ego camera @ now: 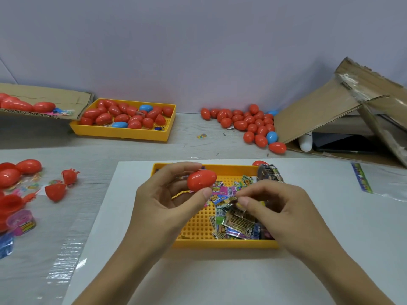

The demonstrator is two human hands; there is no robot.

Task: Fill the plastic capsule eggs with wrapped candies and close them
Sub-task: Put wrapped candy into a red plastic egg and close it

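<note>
Left hand (174, 194) grips a closed red capsule egg (202, 180) just above the near yellow tray (220, 244); right hand (277, 208), beside it, pinches a wrapped candy (234, 213), best freed singly before opening the egg.

Red capsule egg (201, 180): glossy, smooth plastic with bright highlights. Near tray (222, 243): matt yellow plastic, its floor a studded grid. Wrapped candies (239, 223): shiny, crinkled printed foil. White sheet (330, 249) under the tray: smooth and matt. Counter (187, 148): pale wood-grain finish. Box flaps (319, 106): rough brown corrugated cardboard.
</note>
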